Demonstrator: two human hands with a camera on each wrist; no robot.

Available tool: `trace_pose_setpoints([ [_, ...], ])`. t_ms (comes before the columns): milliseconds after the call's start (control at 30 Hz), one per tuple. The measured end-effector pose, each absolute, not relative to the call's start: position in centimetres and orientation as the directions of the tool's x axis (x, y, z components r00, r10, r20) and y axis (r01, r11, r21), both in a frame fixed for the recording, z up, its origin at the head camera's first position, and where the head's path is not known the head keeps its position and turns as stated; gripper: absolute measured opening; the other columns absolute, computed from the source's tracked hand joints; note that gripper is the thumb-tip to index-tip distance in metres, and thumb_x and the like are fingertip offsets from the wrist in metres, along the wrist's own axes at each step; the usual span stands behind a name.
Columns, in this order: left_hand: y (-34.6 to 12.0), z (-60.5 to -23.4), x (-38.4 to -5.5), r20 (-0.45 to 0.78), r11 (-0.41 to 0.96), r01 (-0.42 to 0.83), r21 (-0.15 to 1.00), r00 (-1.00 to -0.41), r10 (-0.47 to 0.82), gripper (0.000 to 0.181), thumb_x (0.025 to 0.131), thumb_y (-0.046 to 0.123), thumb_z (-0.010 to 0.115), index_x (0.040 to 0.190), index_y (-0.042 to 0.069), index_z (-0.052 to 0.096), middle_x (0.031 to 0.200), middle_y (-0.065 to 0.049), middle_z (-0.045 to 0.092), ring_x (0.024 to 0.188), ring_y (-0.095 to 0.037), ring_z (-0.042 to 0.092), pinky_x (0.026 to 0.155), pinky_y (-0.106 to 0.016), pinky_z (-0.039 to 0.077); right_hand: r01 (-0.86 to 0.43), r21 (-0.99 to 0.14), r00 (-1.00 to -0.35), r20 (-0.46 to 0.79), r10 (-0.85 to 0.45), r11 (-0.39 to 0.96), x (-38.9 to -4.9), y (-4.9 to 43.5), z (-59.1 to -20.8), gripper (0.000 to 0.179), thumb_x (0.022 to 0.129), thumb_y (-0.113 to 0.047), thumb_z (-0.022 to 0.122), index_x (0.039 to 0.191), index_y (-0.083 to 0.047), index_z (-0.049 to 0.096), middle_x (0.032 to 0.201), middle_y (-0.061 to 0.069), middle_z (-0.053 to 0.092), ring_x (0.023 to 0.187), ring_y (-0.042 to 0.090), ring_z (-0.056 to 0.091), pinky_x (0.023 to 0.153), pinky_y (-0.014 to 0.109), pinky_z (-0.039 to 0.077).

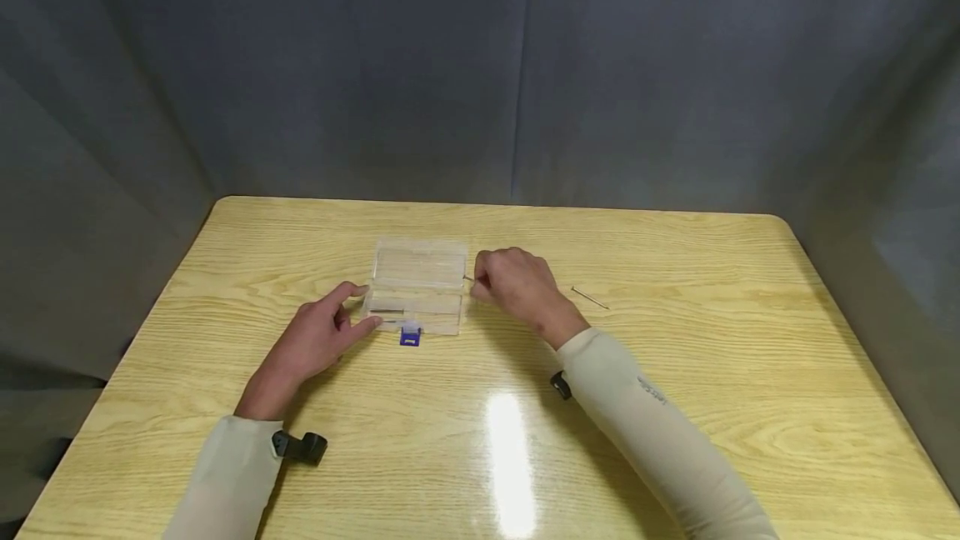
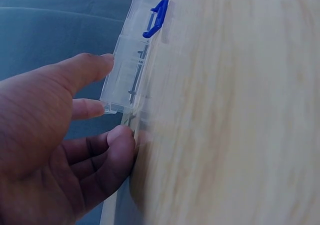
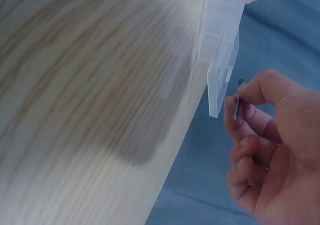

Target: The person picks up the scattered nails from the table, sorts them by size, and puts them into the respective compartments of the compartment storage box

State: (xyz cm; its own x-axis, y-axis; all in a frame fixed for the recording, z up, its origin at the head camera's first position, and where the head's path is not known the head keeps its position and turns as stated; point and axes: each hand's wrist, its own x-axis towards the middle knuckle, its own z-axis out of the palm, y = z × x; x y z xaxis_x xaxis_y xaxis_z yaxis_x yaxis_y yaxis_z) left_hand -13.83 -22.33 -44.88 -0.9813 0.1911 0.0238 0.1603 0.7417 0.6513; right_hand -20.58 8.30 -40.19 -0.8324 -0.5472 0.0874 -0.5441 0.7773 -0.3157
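Note:
A clear plastic box (image 1: 417,304) lies on the table, its lid (image 1: 420,263) opened back. Inside its left compartment are thin dark nails (image 1: 387,311), and a blue latch (image 1: 410,337) sits at its front edge. My left hand (image 1: 311,338) is at the box's left end, thumb at the front corner and index finger farther back, spread apart. Just right of the box, my right hand (image 1: 519,283) pinches a metal nail (image 3: 238,101) between thumb and index finger. In the right wrist view, the other fingers of that hand are curled.
Another long nail (image 1: 590,298) lies on the wooden table (image 1: 675,373), to the right of my right hand. A grey curtain (image 1: 480,73) hangs behind the table's far edge. Both wrists wear black camera mounts (image 1: 300,446) over pale sleeves.

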Motion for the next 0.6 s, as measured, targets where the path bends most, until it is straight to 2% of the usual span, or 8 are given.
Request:
trace_pose_setpoints([
  [300, -22.3, -44.9, -13.9, 0.021, 0.74, 0.151, 0.656, -0.983, 0.182, 0.046, 0.099, 0.031, 0.073, 0.136, 0.008, 0.059, 0.069, -0.002, 0.051, 0.053, -0.016, 0.042, 0.053, -0.033, 0.036, -0.573, -0.289, -0.813, 0.082, -0.577, 0.767, -20.9, 6.3, -40.6, 0.01, 0.096, -0.008, 0.064, 0.098, -0.013, 0.073, 0.09, -0.003, 0.068, 0.078, 0.014, 0.06, 0.065, 0.036, 0.052],
  [600, -22.2, -44.9, -13.8, 0.006, 0.738, 0.135, 0.661, -0.985, 0.174, 0.043, 0.099, 0.033, 0.073, 0.134, 0.01, 0.059, 0.069, -0.002, 0.051, 0.053, -0.015, 0.042, 0.052, -0.031, 0.035, -0.578, -0.283, -0.806, 0.051, -0.59, 0.765, -21.1, 4.3, -40.6, 0.012, 0.097, -0.011, 0.063, 0.1, -0.015, 0.074, 0.094, -0.003, 0.07, 0.081, 0.013, 0.062, 0.069, 0.035, 0.053],
])
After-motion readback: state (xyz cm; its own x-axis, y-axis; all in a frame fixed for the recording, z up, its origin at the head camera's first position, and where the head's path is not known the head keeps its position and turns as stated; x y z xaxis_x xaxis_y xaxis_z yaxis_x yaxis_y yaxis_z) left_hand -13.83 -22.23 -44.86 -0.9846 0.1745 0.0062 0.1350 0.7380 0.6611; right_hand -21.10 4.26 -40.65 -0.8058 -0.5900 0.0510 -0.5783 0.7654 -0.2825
